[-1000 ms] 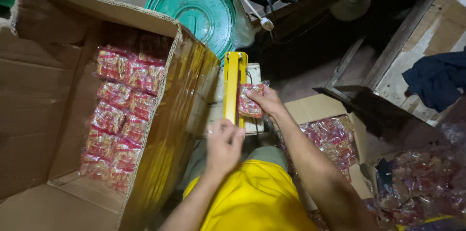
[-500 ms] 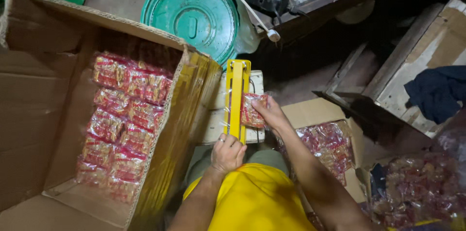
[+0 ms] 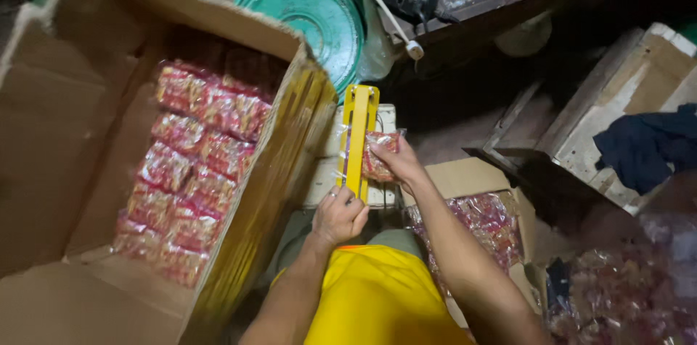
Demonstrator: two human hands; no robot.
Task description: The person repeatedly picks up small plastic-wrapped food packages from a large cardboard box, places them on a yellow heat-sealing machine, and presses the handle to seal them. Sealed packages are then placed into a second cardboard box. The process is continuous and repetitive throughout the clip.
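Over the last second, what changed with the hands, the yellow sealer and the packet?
The left hand moved from just short of the yellow sealer arm onto its near end and now presses it down. The right hand kept its grip on the red packet, held against the sealer's right side throughout. The large carton of packets stayed put.

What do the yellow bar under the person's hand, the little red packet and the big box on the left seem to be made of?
The yellow bar, pressed by the left hand, looks like painted metal or hard plastic: smooth, rigid, evenly coloured. The red packet in the right hand looks like thin clear plastic film: glossy and crinkled. The big box is brown corrugated cardboard: matte, with creased flaps.
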